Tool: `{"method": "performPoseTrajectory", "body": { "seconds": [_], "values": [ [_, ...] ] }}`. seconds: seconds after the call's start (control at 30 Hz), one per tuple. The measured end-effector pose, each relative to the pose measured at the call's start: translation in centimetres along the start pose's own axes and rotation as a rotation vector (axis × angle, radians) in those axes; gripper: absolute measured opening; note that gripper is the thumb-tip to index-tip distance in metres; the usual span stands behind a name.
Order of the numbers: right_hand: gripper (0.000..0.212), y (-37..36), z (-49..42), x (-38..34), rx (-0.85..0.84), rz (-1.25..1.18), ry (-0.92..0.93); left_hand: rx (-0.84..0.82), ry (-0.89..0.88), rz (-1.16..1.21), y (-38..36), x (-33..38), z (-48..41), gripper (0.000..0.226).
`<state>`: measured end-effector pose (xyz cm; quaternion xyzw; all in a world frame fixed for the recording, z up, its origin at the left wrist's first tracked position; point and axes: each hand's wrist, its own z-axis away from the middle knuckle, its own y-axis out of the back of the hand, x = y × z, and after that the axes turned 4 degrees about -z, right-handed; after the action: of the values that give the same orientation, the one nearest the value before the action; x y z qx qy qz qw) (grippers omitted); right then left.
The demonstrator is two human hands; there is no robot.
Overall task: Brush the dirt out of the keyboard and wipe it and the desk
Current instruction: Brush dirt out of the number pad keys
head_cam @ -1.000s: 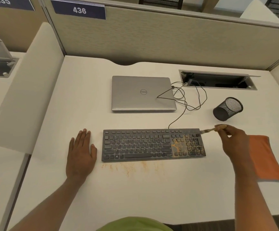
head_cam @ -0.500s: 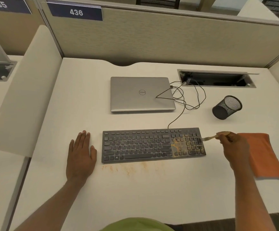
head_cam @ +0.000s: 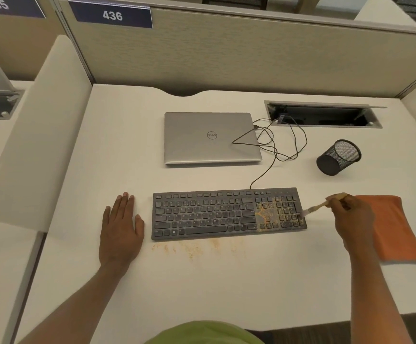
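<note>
On the white worktop (head_cam: 202, 294) a dark keyboard (head_cam: 202, 214) lies straight across in front of the person, with both bare forearms reaching in from the near edge on either side of it. The left arm runs up from the lower left, and the left hand (head_cam: 121, 227) lies palm down and flat on the worktop just beside the keyboard's left end, fingers straight and close together, thumb out toward the keys, holding nothing. The right arm comes up from the lower right, and the right hand (head_cam: 351, 217) sits off the keyboard's right end with its fingers curled and pinching the pale handle of a small brush (head_cam: 313, 209). The brush slants down to the left, and its bristles touch the keys at the right edge of the number pad. Orange dirt (head_cam: 264, 216) is scattered over the keys left of the number pad, and more of it speckles the worktop along the keyboard's near edge. An orange cloth (head_cam: 395, 229) lies flat just behind and right of the right hand. Farther back sit a closed silver laptop (head_cam: 210, 137), a looping black cable (head_cam: 264, 175) and a black mesh cup (head_cam: 338, 157).
</note>
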<state>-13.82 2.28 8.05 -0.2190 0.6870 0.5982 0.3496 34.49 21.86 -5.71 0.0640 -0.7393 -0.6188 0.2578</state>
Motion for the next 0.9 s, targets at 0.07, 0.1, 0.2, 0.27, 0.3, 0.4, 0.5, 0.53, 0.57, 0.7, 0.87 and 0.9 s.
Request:
{"method": "performPoseTrajectory", "body": {
  "seconds": [0.07, 0.1, 0.2, 0.27, 0.3, 0.4, 0.5, 0.53, 0.57, 0.7, 0.87, 0.9],
  "values": [
    [0.016, -0.1, 0.0, 0.1, 0.013, -0.017, 0.024, -0.002, 0.000, -0.002, 0.1, 0.0, 0.0, 0.065],
    [0.016, -0.1, 0.0, 0.2, 0.012, -0.014, 0.027, -0.003, -0.001, -0.002, 0.1, 0.1, 0.0, 0.065],
    [0.015, 0.0, 0.1, 0.2, -0.012, 0.019, 0.005, -0.009, 0.002, -0.002, 0.2, 0.1, 0.0, 0.065],
    [0.014, 0.2, 0.2, 0.3, -0.009, 0.044, 0.003, -0.011, 0.001, -0.004, 0.2, 0.1, 0.0, 0.065],
    [0.014, 0.2, 0.1, 0.4, 0.007, 0.034, 0.007, -0.010, 0.001, -0.001, 0.2, 0.1, 0.0, 0.065],
    [0.017, 0.3, 0.1, 0.9, 0.045, 0.017, 0.037, -0.009, 0.001, 0.004, 0.2, 0.1, 0.0, 0.065],
    [0.018, 0.3, 0.4, 0.8, 0.022, 0.046, 0.033, -0.012, 0.002, 0.007, 0.2, 0.1, 0.0, 0.065],
    [0.017, 0.4, 0.5, 0.6, 0.008, 0.055, 0.026, -0.013, 0.002, 0.005, 0.2, 0.2, 0.0, 0.065],
    [0.015, 0.4, 0.7, 0.5, 0.002, 0.067, 0.023, -0.013, 0.004, 0.005, 0.2, 0.2, 0.0, 0.065],
    [0.016, 0.4, 0.8, 0.1, 0.035, 0.061, 0.048, -0.013, 0.009, 0.009, 0.1, 0.2, 0.0, 0.066],
    [0.015, 0.2, 1.2, 0.1, 0.020, 0.067, 0.061, -0.017, 0.009, 0.005, 0.2, 0.2, 0.0, 0.066],
    [0.013, 0.3, 1.2, 0.2, 0.013, 0.071, 0.059, -0.017, 0.008, 0.003, 0.2, 0.1, 0.0, 0.066]
  ]
}}
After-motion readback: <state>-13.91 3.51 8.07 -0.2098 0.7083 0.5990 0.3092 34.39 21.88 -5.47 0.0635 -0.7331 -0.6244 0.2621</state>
